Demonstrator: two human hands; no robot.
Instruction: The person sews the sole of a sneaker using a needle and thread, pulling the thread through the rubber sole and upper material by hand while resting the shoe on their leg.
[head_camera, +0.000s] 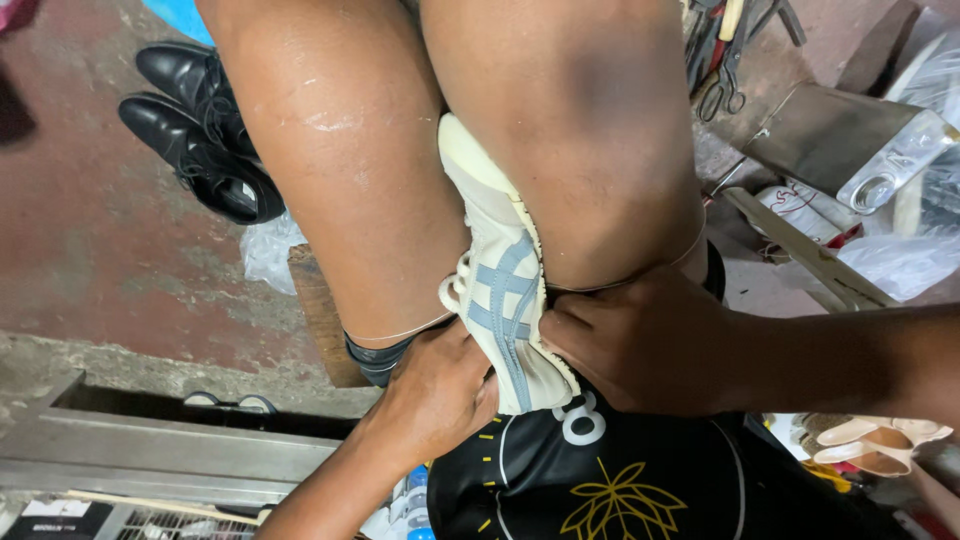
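With the cream sneaker (500, 270) clamped sole-outward between our knees, our left hand (435, 395) and right hand (640, 345) close their fingers on its heel end, work apparently midway, thread along the sole not discernible.

I see the sneaker (500, 280) wedged between my two knees, its length running away from me and its near end toward my lap. My left hand (440, 390) sits just left of its near end, touching it, under the left knee; my right hand (640, 345) presses against it from the right, below the right knee. On the floor (80, 250) far left lies a pair of dress shoes (195, 130), side by side. A plastic bag (268, 250) lies just near of them. To the upper right, scissors (728, 85) lie beside other tools, with a wooden strip (800, 250) nearer me.
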